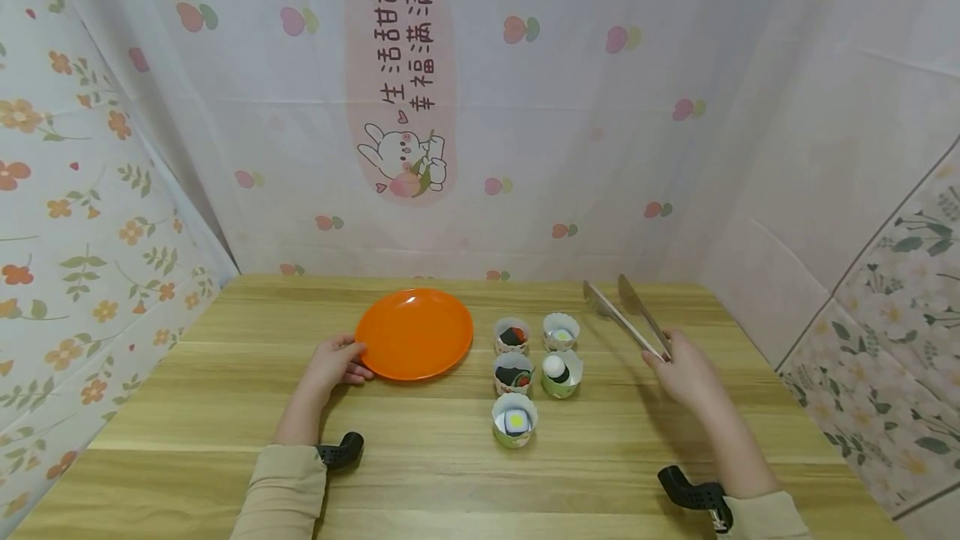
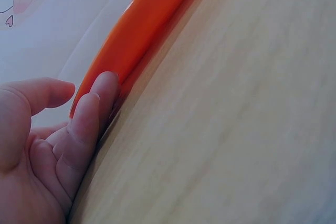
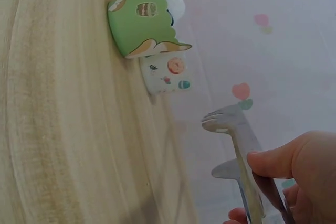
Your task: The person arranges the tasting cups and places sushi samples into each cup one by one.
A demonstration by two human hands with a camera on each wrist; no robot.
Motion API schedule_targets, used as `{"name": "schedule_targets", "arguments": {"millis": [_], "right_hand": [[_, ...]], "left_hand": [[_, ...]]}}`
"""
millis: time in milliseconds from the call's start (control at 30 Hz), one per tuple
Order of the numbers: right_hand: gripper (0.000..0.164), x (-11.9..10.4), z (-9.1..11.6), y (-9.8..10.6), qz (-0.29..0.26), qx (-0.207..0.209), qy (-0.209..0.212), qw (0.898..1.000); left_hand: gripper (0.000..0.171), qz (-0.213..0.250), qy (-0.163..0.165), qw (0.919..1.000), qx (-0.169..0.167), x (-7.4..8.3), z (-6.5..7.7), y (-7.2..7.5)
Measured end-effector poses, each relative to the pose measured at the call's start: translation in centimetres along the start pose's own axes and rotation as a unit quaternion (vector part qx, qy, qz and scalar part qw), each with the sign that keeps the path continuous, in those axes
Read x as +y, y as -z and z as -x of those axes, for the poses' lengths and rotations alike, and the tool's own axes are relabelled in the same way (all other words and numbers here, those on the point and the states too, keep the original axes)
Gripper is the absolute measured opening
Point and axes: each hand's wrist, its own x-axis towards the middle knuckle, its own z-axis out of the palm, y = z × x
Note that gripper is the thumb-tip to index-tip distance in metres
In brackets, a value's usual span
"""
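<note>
At the left, my left hand (image 1: 336, 363) is at the near-left rim of a round orange plate (image 1: 414, 334). In the left wrist view its fingers (image 2: 86, 116) lie under the plate's rim (image 2: 128, 32), with the thumb at the upper side. My right hand (image 1: 684, 367) grips metal tongs (image 1: 626, 319) held up over the table, their two arms spread apart with nothing between the tips. The right wrist view shows the thumb (image 3: 278, 160) pressed along one arm of the tongs (image 3: 239, 140).
Several paper cups with sushi-like pieces stand mid-table: a front cup (image 1: 514, 420), a cup with a white ball (image 1: 562, 374), a back right cup (image 1: 560, 332) and two on the left (image 1: 513, 375). A printed curtain (image 1: 480, 215) hangs behind the wooden table (image 1: 420, 473).
</note>
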Motion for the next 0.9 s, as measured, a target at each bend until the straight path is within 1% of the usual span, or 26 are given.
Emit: {"name": "schedule_targets", "arguments": {"millis": [200, 400, 633, 900], "right_hand": [[0.06, 0.7, -0.1, -0.6, -0.003, 0.004, -0.004, 1.0], [0.067, 1.1, -0.1, -0.8, -0.012, -0.003, -0.022, 1.0], [0.063, 1.9, -0.3, -1.3, -0.013, -0.004, -0.034, 0.999], [0.067, 2.5, -0.5, -1.9, -0.026, -0.007, -0.06, 0.998]], "left_hand": [[0.052, -0.005, 0.005, 1.0, 0.003, 0.0, 0.1, 0.0], [0.053, -0.014, 0.01, 0.9998, 0.007, 0.1, 0.1, -0.1], [0.053, -0.018, 0.008, 0.9998, 0.009, 0.0, 0.0, 0.0], [0.052, -0.015, 0.007, 0.9998, 0.011, 0.0, 0.0, 0.0]]}}
